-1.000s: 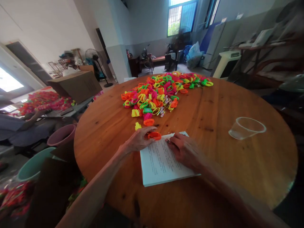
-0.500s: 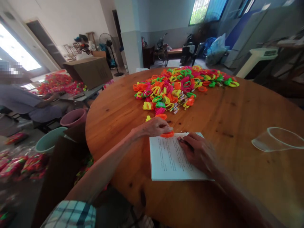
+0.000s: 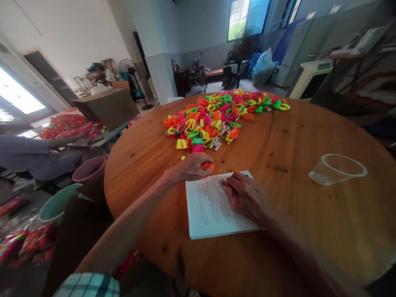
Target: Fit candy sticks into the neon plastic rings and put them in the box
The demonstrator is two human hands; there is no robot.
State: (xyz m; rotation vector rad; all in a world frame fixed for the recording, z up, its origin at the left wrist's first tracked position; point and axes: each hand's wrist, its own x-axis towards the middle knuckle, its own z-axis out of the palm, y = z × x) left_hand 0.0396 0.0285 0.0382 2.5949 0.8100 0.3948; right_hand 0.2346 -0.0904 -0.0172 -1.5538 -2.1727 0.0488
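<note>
My left hand [image 3: 192, 166] rests on the round wooden table [image 3: 309, 214] with its fingers curled round an orange plastic ring [image 3: 207, 166], just above the top left corner of a stack of printed white paper sheets [image 3: 210, 210]. My right hand [image 3: 246, 196] lies on that stack, fingertips pinched together at the top edge of the uppermost sheet. A big heap of neon orange, pink, yellow and green plastic rings [image 3: 216, 117] spreads across the far side of the table, a short reach beyond my left hand.
A clear plastic cup [image 3: 337, 168] lies tilted on the table's right side. To the left stand a pink bucket [image 3: 89, 170] and a teal bucket [image 3: 57, 205], and a person sits at another table [image 3: 102, 138] piled with rings beside a cardboard box [image 3: 108, 108].
My left hand has closed further over the orange ring, which lay more exposed at my fingertips before. My right hand stays on the paper. The camera view swung left, then back.
</note>
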